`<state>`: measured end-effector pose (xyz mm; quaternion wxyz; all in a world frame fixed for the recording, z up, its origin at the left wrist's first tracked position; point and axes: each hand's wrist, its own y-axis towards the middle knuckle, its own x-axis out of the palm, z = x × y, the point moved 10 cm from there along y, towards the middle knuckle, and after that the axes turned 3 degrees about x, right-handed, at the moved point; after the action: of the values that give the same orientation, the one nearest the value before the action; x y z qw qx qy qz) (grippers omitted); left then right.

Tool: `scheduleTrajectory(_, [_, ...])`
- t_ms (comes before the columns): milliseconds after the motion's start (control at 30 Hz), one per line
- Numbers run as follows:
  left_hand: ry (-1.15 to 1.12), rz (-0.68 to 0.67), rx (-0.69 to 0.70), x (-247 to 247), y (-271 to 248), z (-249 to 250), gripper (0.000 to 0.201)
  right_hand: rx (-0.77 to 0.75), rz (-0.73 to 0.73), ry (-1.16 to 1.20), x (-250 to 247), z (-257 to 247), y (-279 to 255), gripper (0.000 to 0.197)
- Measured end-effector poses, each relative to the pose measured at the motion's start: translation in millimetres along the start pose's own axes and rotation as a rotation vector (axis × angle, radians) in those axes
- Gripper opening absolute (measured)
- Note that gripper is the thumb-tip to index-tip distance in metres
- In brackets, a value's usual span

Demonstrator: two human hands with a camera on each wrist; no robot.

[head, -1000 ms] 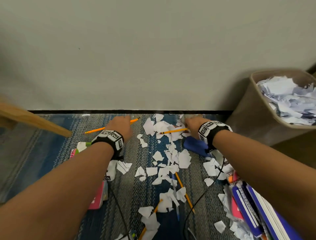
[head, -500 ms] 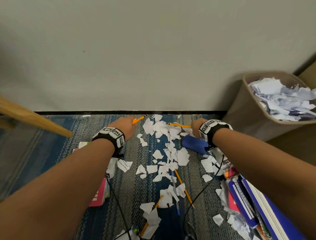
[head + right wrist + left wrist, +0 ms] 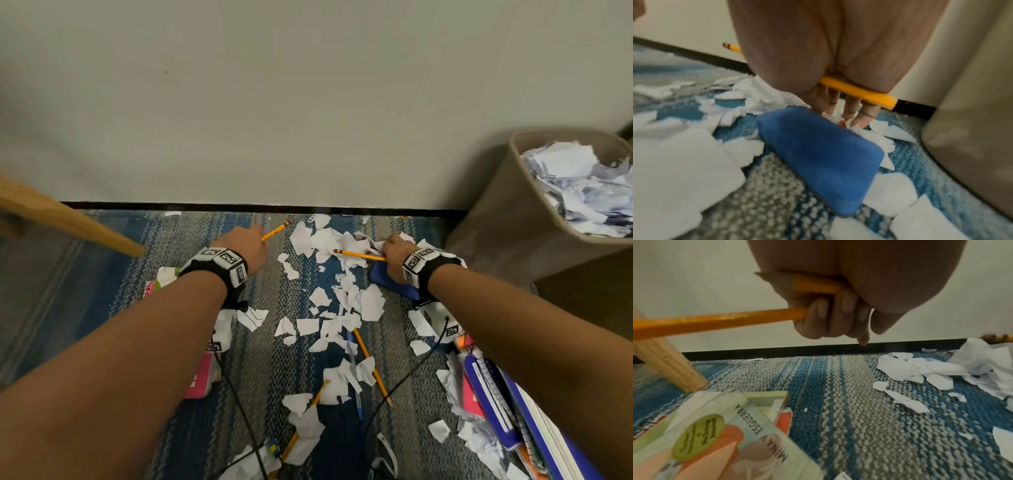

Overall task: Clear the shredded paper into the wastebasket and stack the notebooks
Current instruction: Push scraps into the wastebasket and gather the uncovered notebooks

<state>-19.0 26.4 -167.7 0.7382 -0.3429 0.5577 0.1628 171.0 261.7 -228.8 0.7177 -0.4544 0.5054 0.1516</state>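
A: Your left hand point(image 3: 246, 247) is closed around a yellow pencil point(image 3: 719, 321); the fingers curl fully over it, and it is lifted above the carpet point(image 3: 260, 363).

B: And my right hand point(image 3: 394, 251)?

A: It holds another pencil point(image 3: 358, 255) across the palm, and its fingertips reach down into some scraps just behind the blue pad point(image 3: 818, 155). Whether they already pinch paper, I cannot tell.

B: How far is the task?

A: I judge it is in the middle. The wastebasket point(image 3: 507, 219) at the far right, beside the wall, is already heaped with shredded paper point(image 3: 582, 192). But many torn pieces point(image 3: 342, 308) lie on the carpet between your arms, from the wall down to the near edge, with more at the near right.

B: The notebooks?

A: Not stacked yet, I think. Some blue notebooks point(image 3: 503, 404) lie slanted at the near right, partly under your arm, with scraps on top of them. A pink book point(image 3: 200, 377) lies apart under your left forearm, and the left wrist view shows a book with an illustrated cover point(image 3: 719, 443) near the wooden leg point(image 3: 668, 363).

B: Anything else loose?

A: More pencils and a pen point(image 3: 354, 373) are mixed with the scraps (these are not named in the task). You need to free your hands before you gather the paper.
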Motion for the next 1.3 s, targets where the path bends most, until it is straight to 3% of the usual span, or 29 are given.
scheduleTrajectory(100, [0.019,-0.006,0.021,-3.0,-2.8,9.7,0.021,0.030,-0.067,-0.008,3.1,5.5,-0.3,0.028])
scheduleTrajectory(200, [0.054,-0.004,0.045,-10.0,-6.1,19.8,0.025,0.042,-0.094,-0.039,3.8,15.8,-5.5,0.036])
scheduleTrajectory(367, [-0.004,-0.034,0.047,-17.8,-3.8,28.3,0.026,0.059,-0.046,0.003,-30.3,15.0,-36.8,0.038])
scheduleTrajectory(500, [-0.240,0.038,0.026,-34.4,-5.9,38.3,0.028,0.048,0.063,0.388,-67.1,8.9,-57.1,0.025])
scheduleTrajectory(600, [-0.545,0.051,-0.014,-42.8,-10.6,44.5,0.039,0.010,0.079,0.900,-77.0,-10.5,-74.7,0.029])
scheduleTrajectory(667, [-0.698,0.012,0.009,-45.4,-16.0,59.0,0.046,-0.021,0.014,1.201,-70.0,-30.5,-85.8,0.031])
scheduleTrajectory(733, [-0.842,-0.069,0.053,-43.9,-19.4,79.2,0.050,-0.066,-0.060,1.352,-65.3,-52.2,-96.0,0.030])
scheduleTrajectory(867, [-1.050,-0.128,0.143,-38.9,-25.1,111.1,0.032,-0.087,-0.176,1.520,-54.7,-73.0,-111.4,0.019])
scheduleTrajectory(933, [-1.062,-0.126,0.147,-30.2,-25.3,120.2,0.028,-0.016,-0.226,1.533,-36.8,-71.0,-117.6,0.012])
scheduleTrajectory(1000, [-1.095,-0.093,0.081,-20.6,-25.5,121.8,0.026,0.057,-0.198,1.391,-17.8,-60.3,-121.9,0.005])
scheduleTrajectory(1100, [-1.191,-0.130,-0.021,4.3,-39.4,130.7,0.018,0.073,-0.116,1.139,1.4,-48.8,-123.2,0.015])
scheduleTrajectory(1200, [-1.195,-0.222,0.021,33.3,-61.7,148.6,0.037,0.060,-0.178,1.115,23.2,-60.0,-128.5,0.019])
scheduleTrajectory(1300, [-1.178,-0.264,0.081,55.1,-74.4,155.0,0.041,-0.024,-0.232,0.954,34.6,-77.4,-141.1,0.032])
